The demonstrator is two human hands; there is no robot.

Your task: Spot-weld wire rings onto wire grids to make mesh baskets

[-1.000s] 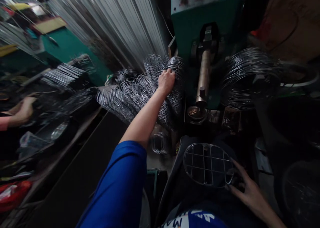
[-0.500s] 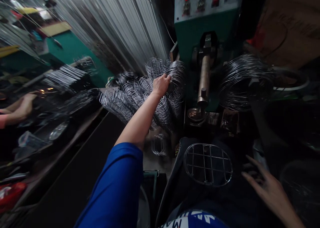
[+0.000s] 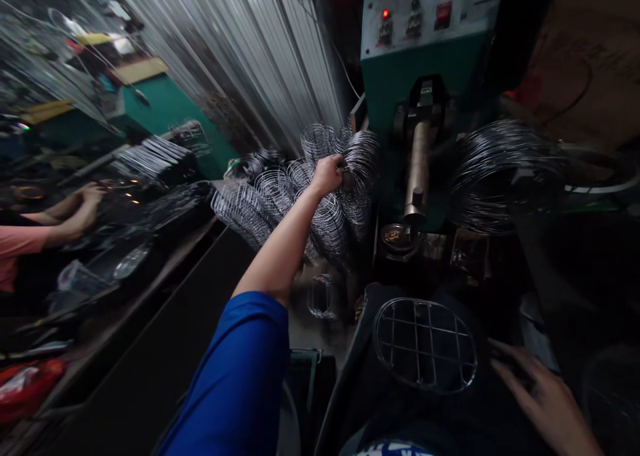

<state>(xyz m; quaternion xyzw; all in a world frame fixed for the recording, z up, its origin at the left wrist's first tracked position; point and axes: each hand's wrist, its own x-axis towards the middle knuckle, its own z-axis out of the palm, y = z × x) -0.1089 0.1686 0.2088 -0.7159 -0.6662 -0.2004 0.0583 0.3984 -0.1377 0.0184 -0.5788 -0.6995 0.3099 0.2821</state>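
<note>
Since the first frame the right hand [image 3: 543, 393] has come off the rack [image 3: 431, 345], and the left hand [image 3: 329, 174] has shifted to the edge of a wire stack [image 3: 364, 155]. That stack could topple, I'd judge, if its loops snag during a pull. The rack, lying unheld on the lap [image 3: 367, 409], could slide if the legs tilt. The left hand is curled against the stack; dimness hides whether it pinches wire. The right hand's fingers are spread, apart from the rack.
</note>
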